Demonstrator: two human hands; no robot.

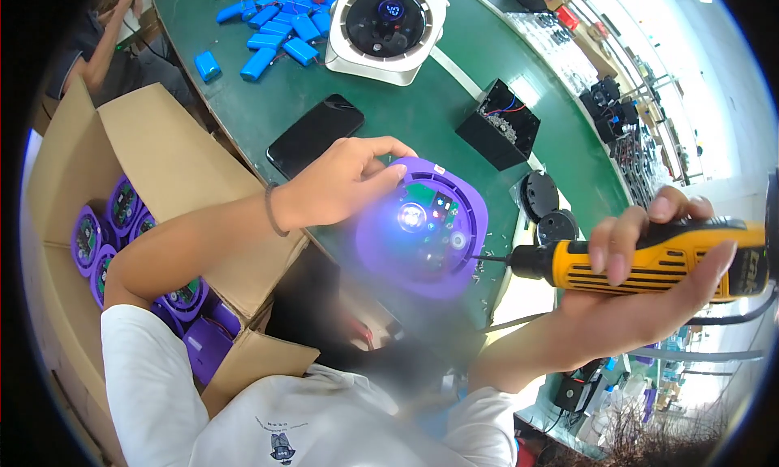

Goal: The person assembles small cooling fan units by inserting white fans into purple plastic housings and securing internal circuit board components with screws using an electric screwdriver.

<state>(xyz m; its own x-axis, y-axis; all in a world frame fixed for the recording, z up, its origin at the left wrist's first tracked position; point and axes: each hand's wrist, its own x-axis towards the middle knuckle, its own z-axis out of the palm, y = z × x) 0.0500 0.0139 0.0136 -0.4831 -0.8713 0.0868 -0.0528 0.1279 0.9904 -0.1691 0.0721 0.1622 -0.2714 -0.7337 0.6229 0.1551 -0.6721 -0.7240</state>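
Note:
A purple round-cornered device housing (477, 193) sits in front of me, with a green circuit board and a bright glowing light in its opening. My left hand (341, 181) grips its upper left edge, thumb on the rim and fingers curled over the side. In my right hand (629, 314) is a yellow and black electric screwdriver (641, 264), held nearly level. Its thin bit points left and reaches the lower right rim of the housing; whether it sits in a screw I cannot tell. Haze blurs the housing's lower part.
Left of me stands an open cardboard box (174, 154) with several purple housings (87, 238). On the green table (406, 114) lie a black phone (316, 134), blue battery packs (280, 29), a white device (385, 25), a black screw bin (501, 130) and black round parts (540, 195). Another person (101, 49) sits far left.

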